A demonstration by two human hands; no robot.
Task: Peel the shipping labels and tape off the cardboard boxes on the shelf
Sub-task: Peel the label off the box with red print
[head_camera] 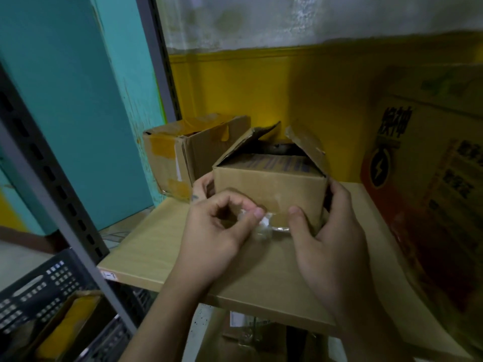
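A small cardboard box (269, 186) with its top flaps open stands on the wooden shelf (146, 257). My left hand (217, 231) pinches a crumpled strip of clear tape (264, 226) that runs along the box's lower front edge. My right hand (332, 236) grips the box's right front corner, thumb on the front face, fingers round the right side. A second cardboard box (188, 150) with yellow tape patches stands behind and to the left.
A large printed carton (428, 178) fills the shelf's right side. A grey slotted steel upright (52, 189) crosses the left. Below left is a dark plastic crate (39, 291) holding cardboard. A yellow and teal wall stands behind.
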